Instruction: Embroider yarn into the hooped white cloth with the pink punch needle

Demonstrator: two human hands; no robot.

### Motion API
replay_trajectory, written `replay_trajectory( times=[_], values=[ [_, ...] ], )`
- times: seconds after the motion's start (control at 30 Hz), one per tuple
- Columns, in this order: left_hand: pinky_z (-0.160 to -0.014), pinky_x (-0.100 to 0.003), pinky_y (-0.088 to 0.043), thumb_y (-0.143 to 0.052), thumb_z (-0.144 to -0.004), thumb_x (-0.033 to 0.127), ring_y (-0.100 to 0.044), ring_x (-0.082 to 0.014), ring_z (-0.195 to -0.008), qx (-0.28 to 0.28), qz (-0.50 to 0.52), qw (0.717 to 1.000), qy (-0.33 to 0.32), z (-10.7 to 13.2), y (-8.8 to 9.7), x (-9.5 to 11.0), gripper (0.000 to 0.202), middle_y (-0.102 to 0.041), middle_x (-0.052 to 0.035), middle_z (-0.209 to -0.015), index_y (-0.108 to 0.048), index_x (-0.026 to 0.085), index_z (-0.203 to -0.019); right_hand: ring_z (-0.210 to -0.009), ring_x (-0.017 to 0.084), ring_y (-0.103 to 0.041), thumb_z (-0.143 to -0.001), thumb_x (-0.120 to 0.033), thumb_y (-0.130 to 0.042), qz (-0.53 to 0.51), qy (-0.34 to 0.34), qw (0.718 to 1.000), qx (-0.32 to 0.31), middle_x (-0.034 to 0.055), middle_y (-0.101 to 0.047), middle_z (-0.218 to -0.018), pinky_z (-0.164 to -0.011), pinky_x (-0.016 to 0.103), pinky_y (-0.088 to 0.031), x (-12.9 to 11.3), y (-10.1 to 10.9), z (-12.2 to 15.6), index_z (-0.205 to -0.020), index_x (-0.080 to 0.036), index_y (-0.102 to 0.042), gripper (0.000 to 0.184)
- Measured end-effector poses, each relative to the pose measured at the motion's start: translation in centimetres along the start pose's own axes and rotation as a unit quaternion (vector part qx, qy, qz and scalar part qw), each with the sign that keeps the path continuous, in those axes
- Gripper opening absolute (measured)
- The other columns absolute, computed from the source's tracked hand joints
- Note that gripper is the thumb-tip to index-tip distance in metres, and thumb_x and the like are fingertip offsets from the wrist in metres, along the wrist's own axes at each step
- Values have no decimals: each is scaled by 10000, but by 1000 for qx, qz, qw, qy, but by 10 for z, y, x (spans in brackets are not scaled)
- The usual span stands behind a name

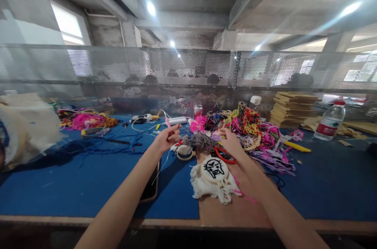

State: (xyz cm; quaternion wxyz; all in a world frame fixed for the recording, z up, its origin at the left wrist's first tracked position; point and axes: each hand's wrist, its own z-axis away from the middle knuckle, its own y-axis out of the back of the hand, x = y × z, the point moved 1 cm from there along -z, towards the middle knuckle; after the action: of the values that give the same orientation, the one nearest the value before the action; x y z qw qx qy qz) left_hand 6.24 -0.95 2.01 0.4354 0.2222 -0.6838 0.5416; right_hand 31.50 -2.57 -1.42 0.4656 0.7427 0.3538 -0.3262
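Note:
My left hand (168, 139) is closed around a slim pink pen-shaped tool (167, 122) that points up. A thin pale strand (163, 166) hangs below that hand. At the front of the yarn pile, my right hand (229, 141) has its fingers curled together beside grey yarn (202, 141); what they pinch, if anything, is too small to make out. Between my forearms lies a white cloth in an embroidery hoop (216, 170), with a black cartoon face stitched on it. Red-handled scissors (225, 155) lie just behind the hoop, partly covered by yarn and my right hand.
A phone (150, 188) lies under my left forearm. Mixed yarn (247, 123) heaps up at right, near a yellow cutter (297, 147) and a water bottle (330, 121). A can (198, 110) and a power strip (176, 120) stand behind. A mesh partition (188, 64) closes the back.

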Motion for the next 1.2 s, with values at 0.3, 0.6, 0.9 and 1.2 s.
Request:
replay_trajectory(
  times=[0.3, 0.6, 0.9, 1.2],
  values=[
    [-362, -158, -215, -600, -742, 237, -231, -3, -312, -107, -144, 980, 86, 14, -31, -32, 132, -421, 60, -406, -582, 110, -709, -845, 152, -612, -748, -400, -567, -377, -65, 871, -310, 35, -653, -909, -777, 302, -430, -32, -30, 31, -1036, -213, -511, 348],
    [-348, -168, -129, -620, -724, 265, -299, -18, -354, -72, -185, 975, 97, 15, -34, -34, 150, -469, 31, -450, -603, 115, -720, -379, 39, -305, -689, -400, -629, -372, -31, 889, -266, -100, -370, -419, -408, 187, -214, -24, -31, 25, -758, -176, -532, 254],
    [-340, -206, -101, -547, -772, 273, -238, -41, -305, -102, -195, 970, 100, 14, -33, -36, 176, -367, 47, -343, -622, 126, -712, -380, 46, -269, -694, -416, -607, -394, -42, 889, -230, -105, -336, -433, -426, 209, -211, -31, -26, 26, -709, -190, -455, 273],
    [-336, -203, -105, -548, -770, 317, -204, -35, -281, -115, -225, 965, 75, 15, -31, -36, 193, -323, 76, -315, -623, 139, -767, -404, 55, -292, -687, -385, -598, -415, -52, 879, -230, -101, -323, -464, -445, 214, -231, -36, -21, 27, -710, -201, -419, 258]
  ],
)
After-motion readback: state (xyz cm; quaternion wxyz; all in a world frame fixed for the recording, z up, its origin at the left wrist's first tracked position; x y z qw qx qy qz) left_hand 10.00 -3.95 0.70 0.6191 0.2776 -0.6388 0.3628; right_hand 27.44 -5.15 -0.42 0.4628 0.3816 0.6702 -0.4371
